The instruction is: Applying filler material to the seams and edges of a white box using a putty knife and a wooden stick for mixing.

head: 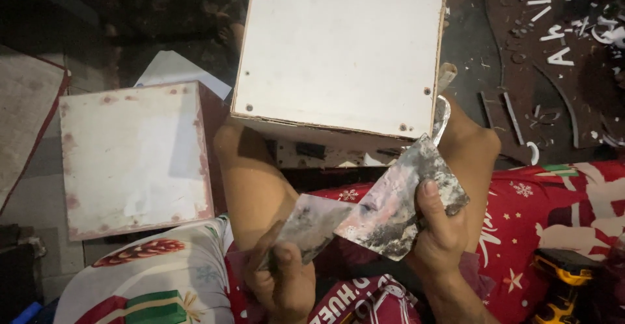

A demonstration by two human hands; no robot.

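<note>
So the two putty-smeared flat metal scraper blades are right in the middle here: the bigger grey crusted blade point(403, 197) sits in the right hand point(443, 233), grip clamped on it with the thumb pressed flat on top, and the smaller smeared blade point(312, 223) is pinched tight in the left hand point(283, 278). Their edges meet, overlapping just above the lap. Past them, a white square wooden box with screw holes point(342, 50) rests against the bare knees, and a second white panel with reddish stained edges point(133, 158) lies on the floor to the left. A yellow cordless drill point(563, 285) sits on the red holiday-print blanket point(553, 200). My worry: those thin edges sliding across each other could slip into a thumb, or flick dried gunk onto the blanket.
</note>
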